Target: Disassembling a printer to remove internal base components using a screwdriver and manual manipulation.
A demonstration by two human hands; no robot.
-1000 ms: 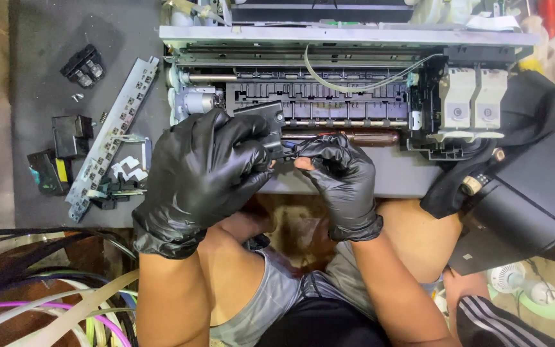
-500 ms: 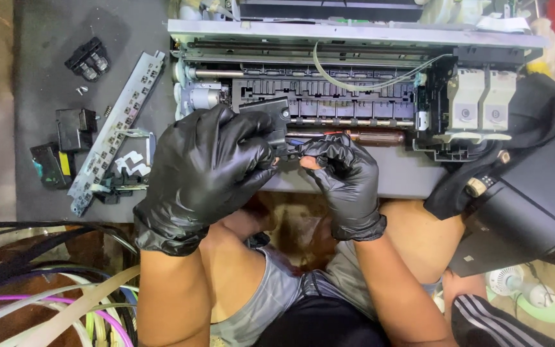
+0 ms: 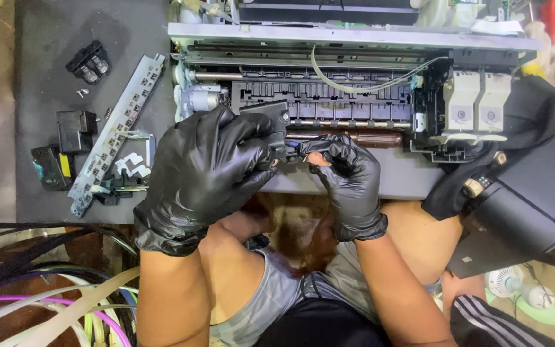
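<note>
Dark grey tabletop carries an opened printer, its cover off so the rollers, black ribbed paper guide and white ink carriage lie exposed near the far edge. Both hands wear black gloves, likely to keep ink and grease off the skin. At the printer's front edge the left hand closes its grip around a small black plastic part, thumb and fingers wrapped over it so that most of it is hidden. Just beside it, the right hand holds a narrow pinch at the same part, fingertips curled in; what exactly it pinches is too small to tell. The two hands meet close together, which suits steadying with one and working with the other. Set apart on the left lie a long grey perforated strip at a slant, two dark ink cartridges, a small black clip piece and loose screws, kept out of the way.
</note>
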